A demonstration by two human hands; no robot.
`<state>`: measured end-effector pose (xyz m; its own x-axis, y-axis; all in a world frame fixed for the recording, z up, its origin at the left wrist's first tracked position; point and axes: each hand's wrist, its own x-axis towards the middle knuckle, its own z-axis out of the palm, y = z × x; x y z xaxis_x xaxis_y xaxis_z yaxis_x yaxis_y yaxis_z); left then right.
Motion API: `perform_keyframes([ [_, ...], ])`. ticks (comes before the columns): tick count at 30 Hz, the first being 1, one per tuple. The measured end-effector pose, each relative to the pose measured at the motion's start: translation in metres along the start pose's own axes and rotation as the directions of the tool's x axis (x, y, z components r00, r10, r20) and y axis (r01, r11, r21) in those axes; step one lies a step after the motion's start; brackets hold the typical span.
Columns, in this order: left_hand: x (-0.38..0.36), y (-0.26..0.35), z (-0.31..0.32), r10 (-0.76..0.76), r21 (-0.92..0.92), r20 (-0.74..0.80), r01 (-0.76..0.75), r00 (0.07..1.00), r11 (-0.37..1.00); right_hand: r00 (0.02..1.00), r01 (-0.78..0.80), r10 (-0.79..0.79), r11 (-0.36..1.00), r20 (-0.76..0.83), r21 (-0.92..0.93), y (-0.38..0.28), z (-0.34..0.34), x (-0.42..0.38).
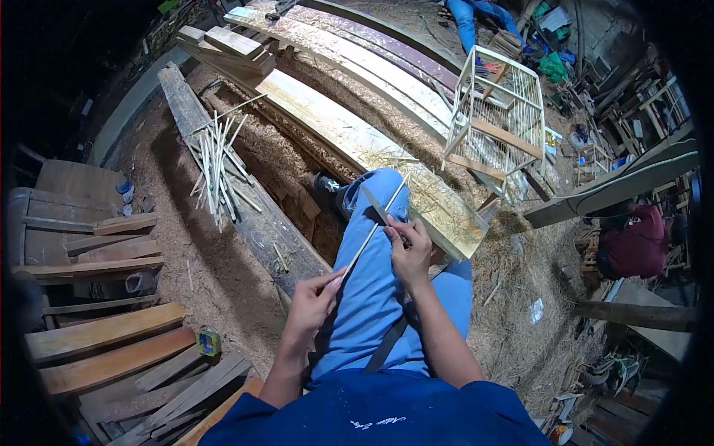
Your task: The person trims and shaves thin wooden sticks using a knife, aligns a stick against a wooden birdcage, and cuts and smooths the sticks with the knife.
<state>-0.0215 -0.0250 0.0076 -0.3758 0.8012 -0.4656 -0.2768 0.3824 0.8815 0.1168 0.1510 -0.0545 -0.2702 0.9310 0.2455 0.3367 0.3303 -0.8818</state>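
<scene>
My left hand (314, 306) pinches the lower end of a thin pale stick (364, 244), which slants up and right across my jeans-clad thigh (364, 297). In my right hand (409, 251) is a knife (376, 208), its grey blade pointing up and left and crossing the stick, with the fingers closed near the blade's base. Whether the edge bites into the stick is too small to tell. A dark strip (388, 342) lies over my lap below the right wrist. Left of my knee, a loose pile of similar sticks (217, 167) rests on a weathered plank (260, 223).
A long light board (320, 111), strewn with shavings, runs beside my knee. Beyond it stands a slatted wooden frame (497, 111). Cut boards (111, 331) and a yellow tape measure (209, 343) lie at left. One person (636, 241) is at right, another person's legs (476, 18) at top.
</scene>
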Motion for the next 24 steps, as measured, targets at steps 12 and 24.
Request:
perform_keyframes([
  [12,-0.069,-0.007,-0.036,-0.122,-0.154,-0.031,0.115,0.992,0.981,0.997,-0.048,0.047,0.999,-0.068,-0.01,0.014,-0.002,0.033],
  [24,0.022,0.025,0.021,-0.042,0.1,-0.028,0.045,0.999,0.994,0.992,0.031,-0.03,0.999,0.122,-0.008,-0.026,-0.019,-0.007],
])
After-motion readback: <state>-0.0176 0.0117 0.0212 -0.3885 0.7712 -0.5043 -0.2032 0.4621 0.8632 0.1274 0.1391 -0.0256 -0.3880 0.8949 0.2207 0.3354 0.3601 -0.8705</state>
